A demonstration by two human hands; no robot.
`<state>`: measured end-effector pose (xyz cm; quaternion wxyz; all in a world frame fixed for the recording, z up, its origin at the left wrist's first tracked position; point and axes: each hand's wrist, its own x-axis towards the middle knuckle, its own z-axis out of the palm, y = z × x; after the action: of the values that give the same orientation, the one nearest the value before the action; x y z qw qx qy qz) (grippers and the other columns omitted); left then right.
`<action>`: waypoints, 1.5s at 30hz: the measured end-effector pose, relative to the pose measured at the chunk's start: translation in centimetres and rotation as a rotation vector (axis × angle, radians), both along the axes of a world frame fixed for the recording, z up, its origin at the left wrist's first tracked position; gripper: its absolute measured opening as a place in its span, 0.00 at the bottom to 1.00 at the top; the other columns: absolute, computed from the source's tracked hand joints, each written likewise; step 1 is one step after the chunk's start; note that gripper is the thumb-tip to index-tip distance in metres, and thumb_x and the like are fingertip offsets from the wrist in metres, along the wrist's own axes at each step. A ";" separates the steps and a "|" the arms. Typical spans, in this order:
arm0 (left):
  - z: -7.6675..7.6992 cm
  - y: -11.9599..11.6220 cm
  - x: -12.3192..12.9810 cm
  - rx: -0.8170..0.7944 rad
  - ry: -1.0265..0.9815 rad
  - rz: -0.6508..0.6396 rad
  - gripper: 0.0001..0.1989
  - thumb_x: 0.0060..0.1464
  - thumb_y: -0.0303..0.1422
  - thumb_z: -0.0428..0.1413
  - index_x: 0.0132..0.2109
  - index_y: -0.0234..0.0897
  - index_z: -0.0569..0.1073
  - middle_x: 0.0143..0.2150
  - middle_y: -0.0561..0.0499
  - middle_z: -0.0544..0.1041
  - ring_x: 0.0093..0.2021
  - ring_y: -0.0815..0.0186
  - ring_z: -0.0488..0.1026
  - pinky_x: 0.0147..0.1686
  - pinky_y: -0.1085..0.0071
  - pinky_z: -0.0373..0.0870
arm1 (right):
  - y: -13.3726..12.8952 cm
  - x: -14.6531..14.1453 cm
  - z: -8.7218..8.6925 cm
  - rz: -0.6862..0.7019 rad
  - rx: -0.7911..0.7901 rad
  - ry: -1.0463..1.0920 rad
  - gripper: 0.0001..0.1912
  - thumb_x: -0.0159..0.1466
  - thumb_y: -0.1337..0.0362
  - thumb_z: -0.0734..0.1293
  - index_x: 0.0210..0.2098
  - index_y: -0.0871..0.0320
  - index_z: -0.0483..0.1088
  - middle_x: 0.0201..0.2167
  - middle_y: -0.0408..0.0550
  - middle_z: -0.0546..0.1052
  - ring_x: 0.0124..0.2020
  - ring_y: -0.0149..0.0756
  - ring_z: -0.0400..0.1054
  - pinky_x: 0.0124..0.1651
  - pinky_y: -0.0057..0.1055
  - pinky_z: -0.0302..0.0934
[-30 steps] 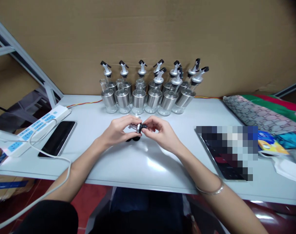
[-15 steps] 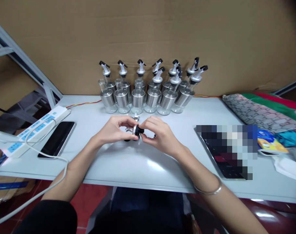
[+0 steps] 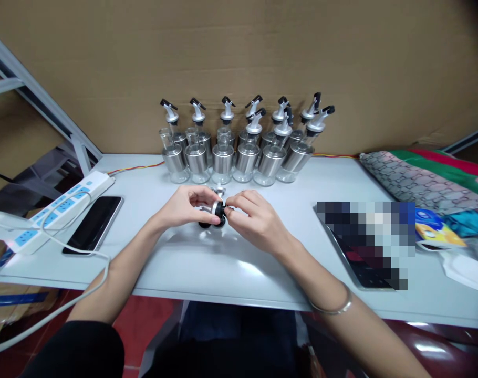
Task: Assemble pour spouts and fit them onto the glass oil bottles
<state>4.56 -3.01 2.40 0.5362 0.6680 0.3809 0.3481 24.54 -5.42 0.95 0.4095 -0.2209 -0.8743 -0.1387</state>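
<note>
My left hand (image 3: 186, 207) is closed round a silver and black pour spout (image 3: 216, 208), held sideways just above the table. Its black stopper end points right, and there my right hand (image 3: 258, 215) pinches with thumb and fingertips. Whether that pinch also holds a separate small part is hidden. More spout pieces lie under and behind the hands: a silver one (image 3: 219, 190) at the back and a black end (image 3: 204, 224) in front. Beyond stand glass bottles with steel sleeves; three front-left ones, such as this open-necked bottle (image 3: 175, 160), carry no spout.
Several bottles with spouts (image 3: 248, 157) stand along the cardboard wall (image 3: 239, 47). Left are a power strip (image 3: 61, 207), a phone (image 3: 93, 224) and a white cable (image 3: 105, 273). Right lie a partly blurred-out dark device (image 3: 347, 252) and a patterned cloth bundle (image 3: 428, 181).
My right fingers have drawn closer together at the spout's black end, and the hand has turned slightly. My left hand keeps its hold, with the spout shifted a little left.
</note>
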 end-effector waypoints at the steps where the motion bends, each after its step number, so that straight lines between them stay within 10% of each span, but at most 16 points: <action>1: 0.0 0.0 0.0 -0.008 -0.003 0.001 0.18 0.29 0.27 0.69 0.33 0.33 0.76 0.30 0.52 0.77 0.31 0.70 0.74 0.34 0.75 0.71 | 0.0 0.0 0.0 0.004 0.010 -0.001 0.09 0.65 0.73 0.59 0.30 0.56 0.64 0.31 0.48 0.74 0.33 0.34 0.60 0.35 0.31 0.56; 9: -0.6 0.2 0.3 0.062 0.001 -0.013 0.16 0.36 0.32 0.67 0.35 0.33 0.75 0.31 0.52 0.76 0.31 0.69 0.73 0.32 0.75 0.71 | 0.1 0.2 -0.4 0.026 -0.010 0.059 0.08 0.62 0.75 0.62 0.31 0.55 0.63 0.34 0.48 0.74 0.33 0.35 0.62 0.35 0.33 0.59; 17: -1.4 -0.4 1.2 0.344 -0.085 0.041 0.17 0.43 0.30 0.66 0.42 0.37 0.73 0.39 0.50 0.75 0.40 0.68 0.73 0.43 0.73 0.71 | -0.2 0.2 0.7 0.004 -0.550 0.485 0.01 0.62 0.66 0.62 0.34 0.56 0.65 0.30 0.46 0.71 0.33 0.34 0.66 0.37 0.32 0.62; 24: -1.8 -0.1 1.1 0.496 -0.044 0.039 0.16 0.46 0.30 0.64 0.44 0.38 0.74 0.43 0.47 0.74 0.44 0.65 0.72 0.44 0.69 0.70 | 0.0 -0.1 0.7 -0.093 -0.965 0.421 0.09 0.62 0.61 0.65 0.29 0.59 0.71 0.27 0.45 0.75 0.29 0.31 0.67 0.33 0.28 0.60; 45: -1.1 -0.4 0.7 0.367 -0.033 0.047 0.20 0.39 0.31 0.69 0.41 0.33 0.74 0.39 0.47 0.77 0.39 0.66 0.75 0.42 0.71 0.73 | 0.1 0.3 0.3 0.086 -0.724 0.428 0.09 0.55 0.73 0.70 0.33 0.57 0.68 0.35 0.46 0.76 0.38 0.35 0.70 0.38 0.31 0.64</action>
<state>5.26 -3.37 1.29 0.4035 0.7396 0.3177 0.4351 24.86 -5.28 1.29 0.4830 -0.3379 -0.7701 0.2438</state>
